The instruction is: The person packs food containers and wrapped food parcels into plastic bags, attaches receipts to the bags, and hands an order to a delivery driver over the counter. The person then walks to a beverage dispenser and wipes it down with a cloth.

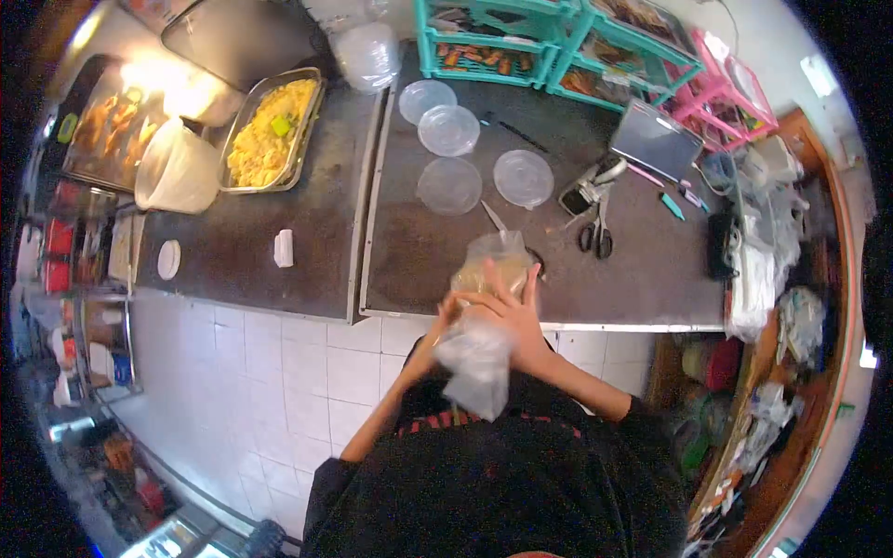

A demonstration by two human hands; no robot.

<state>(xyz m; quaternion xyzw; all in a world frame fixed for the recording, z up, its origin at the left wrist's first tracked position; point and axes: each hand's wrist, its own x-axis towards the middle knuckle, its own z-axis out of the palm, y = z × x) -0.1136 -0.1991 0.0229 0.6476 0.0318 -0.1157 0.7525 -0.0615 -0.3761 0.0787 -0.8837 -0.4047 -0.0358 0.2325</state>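
Note:
At the front edge of the dark table, both my hands are on a clear plastic bag with something yellowish-brown inside. My right hand lies across the bag with its fingers bent over the top. From the other side, my left hand grips it, its fingers partly hidden. The loose, crumpled end of the bag hangs down towards my body and is blurred. Just beyond the bag lies a pointed blade-like tool, partly covered by it. Black-handled scissors rest to the right.
Several clear round lids lie further back. Teal drawers and a pink rack stand behind. Markers and a dark flat box are at right. Leftward are a yellow food tray, a white tub and a white lid.

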